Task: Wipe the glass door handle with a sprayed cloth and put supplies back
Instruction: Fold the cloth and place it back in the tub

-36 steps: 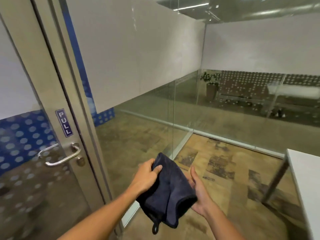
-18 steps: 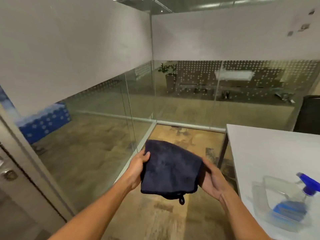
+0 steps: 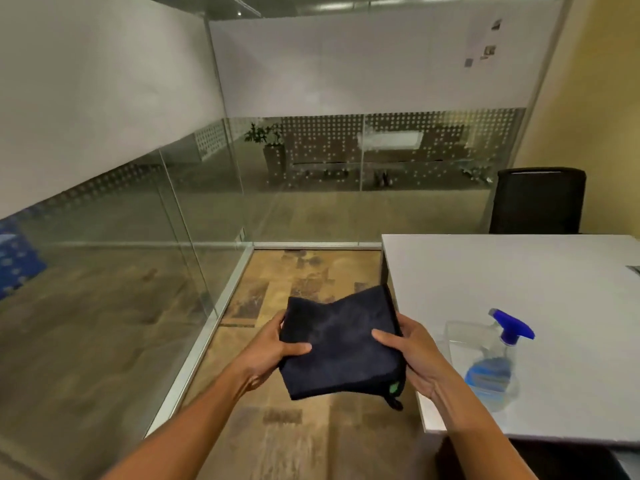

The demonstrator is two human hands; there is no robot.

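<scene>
A dark navy cloth (image 3: 341,344), folded into a rough square, is held flat between both hands above the floor. My left hand (image 3: 273,351) grips its left edge with the thumb on top. My right hand (image 3: 414,355) grips its right edge, thumb on top as well. A small loop and green tag hang at the cloth's lower right corner. A clear spray bottle (image 3: 495,362) with a blue trigger head and blue liquid lies on the white table (image 3: 540,278), just right of my right hand. The door and its handle are out of view.
Glass partition walls (image 3: 145,237) run along the left and across the back, meeting at a corner. A black chair (image 3: 538,200) stands behind the table by a yellow wall. Patterned floor (image 3: 294,292) lies between the glass and the table.
The view has swung right, away from the door and its handle, toward the table. The cloth went from hanging loosely to folded flat between both hands. The spray bottle came into view.
</scene>
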